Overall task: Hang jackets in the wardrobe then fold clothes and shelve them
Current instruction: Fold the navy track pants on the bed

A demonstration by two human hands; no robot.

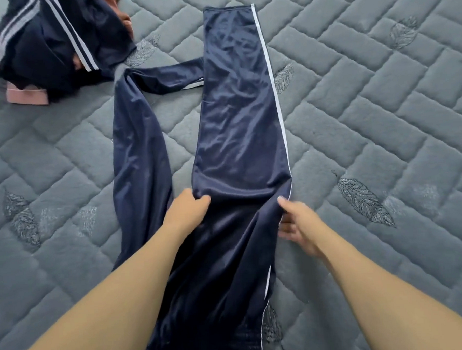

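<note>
Bedding first: grey quilted mattress cover (366, 94) fills the whole view, and on it lie the navy track pants (238, 127) with a white side stripe, the job in hand. One leg runs long and flat away from both hands; the other leg (139, 157) wanders off beyond the left hand, bent back on itself at the far end. Well past the left hand, up in the far corner, sits a heap of dark striped clothes (49, 42) with something pink underneath, waiting its turn.

Now the grip. Left hand (186, 211) has fingers curled into the inner edge of the flat leg, pinching a bunch of cloth. Right hand (292, 219) pinches the striped outer edge, thumb on top. So the pants sit directly between the two hands, with the waist end trailing back under the forearms toward the person.

This looks like the squaring-up stage before the fold. To do it well, the person would want even tension across both pinches, so the slick fabric lies without those ripples, then the stray leg brought across onto the flat one, seams matched, before any fold. Shiny cloth like this probably slides, so slow, low pulls should serve best.
</note>
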